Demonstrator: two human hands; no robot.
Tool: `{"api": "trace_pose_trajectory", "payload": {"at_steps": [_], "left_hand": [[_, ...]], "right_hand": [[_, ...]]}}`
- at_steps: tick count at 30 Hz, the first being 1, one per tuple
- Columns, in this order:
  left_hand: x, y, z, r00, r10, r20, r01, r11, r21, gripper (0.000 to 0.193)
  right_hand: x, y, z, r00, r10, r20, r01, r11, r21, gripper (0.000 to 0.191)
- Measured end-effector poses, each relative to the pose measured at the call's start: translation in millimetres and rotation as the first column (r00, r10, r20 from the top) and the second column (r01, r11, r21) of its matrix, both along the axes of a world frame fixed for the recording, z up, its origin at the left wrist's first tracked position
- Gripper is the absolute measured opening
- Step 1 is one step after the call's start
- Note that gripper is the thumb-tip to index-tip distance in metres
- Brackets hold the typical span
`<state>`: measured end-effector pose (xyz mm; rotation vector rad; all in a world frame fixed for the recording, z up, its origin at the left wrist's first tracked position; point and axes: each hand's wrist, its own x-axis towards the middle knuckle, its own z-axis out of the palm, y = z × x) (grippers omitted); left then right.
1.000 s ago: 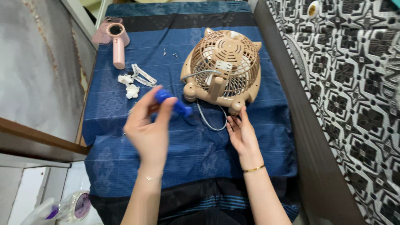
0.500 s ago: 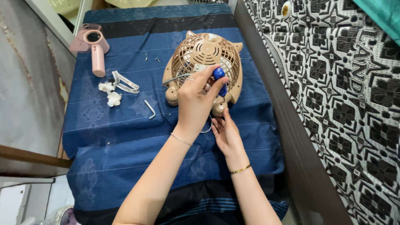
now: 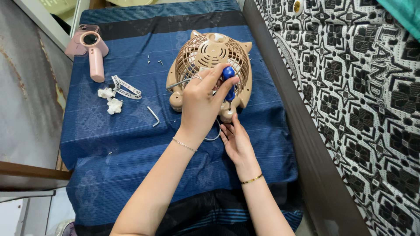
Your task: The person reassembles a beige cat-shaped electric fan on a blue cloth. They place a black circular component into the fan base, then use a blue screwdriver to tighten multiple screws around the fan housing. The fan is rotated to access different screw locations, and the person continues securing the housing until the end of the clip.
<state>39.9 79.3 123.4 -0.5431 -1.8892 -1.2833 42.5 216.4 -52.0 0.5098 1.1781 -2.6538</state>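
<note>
The beige fan (image 3: 209, 65) lies flat on the blue patterned cloth (image 3: 109, 144), grille side up. Its housing is round, with two pointed ear-like corners at the far edge and two rounded feet at the near edge. The grille consists of thin radial ribs around a solid central hub; a thin wire runs from the near side of the housing onto the cloth.

The left hand (image 3: 201, 102) is positioned over the lower half of the fan, fingers clamped around the blue screwdriver (image 3: 229, 83). The tool stands nearly upright, its metal tip pointing down at the near right foot of the fan.

The right hand (image 3: 236, 140) rests palm-up on the cloth just below that foot, fingers extended and close together, their tips touching the fan base.

To the left, well apart from the fan: a metal hex key (image 3: 153, 116), two white tissue wads (image 3: 110, 99), a patterned strap (image 3: 126, 87) and a pink handheld fan (image 3: 89, 50)
</note>
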Motion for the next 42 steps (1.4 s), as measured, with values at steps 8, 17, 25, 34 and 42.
{"api": "trace_pose_trajectory", "payload": {"at_steps": [8,17,25,34,42], "left_hand": [[-6,0,-3,0.999,-0.051,0.016,0.052,0.998,-0.042,0.03],[-28,7,5,0.974,-0.22,0.055,0.227,0.951,-0.209,0.032],[15,14,-100,0.933,-0.162,0.32,0.009,0.903,0.429,0.021],[-16,27,-221,0.33,-0.766,0.552,-0.147,0.536,0.831,0.064],[-9,47,-222,0.361,-0.846,0.392,-0.261,0.312,0.913,0.059]], "right_hand": [[0,2,-2,1.0,0.007,0.002,-0.007,1.0,0.002,0.04],[0,1,0,1.0,0.026,0.004,-0.026,0.999,0.025,0.045],[1,5,5,0.999,0.023,0.037,-0.027,0.994,0.103,0.045],[-5,22,10,0.998,0.047,0.042,-0.061,0.869,0.492,0.062],[-11,31,18,0.996,0.072,0.055,-0.091,0.775,0.626,0.072]]}}
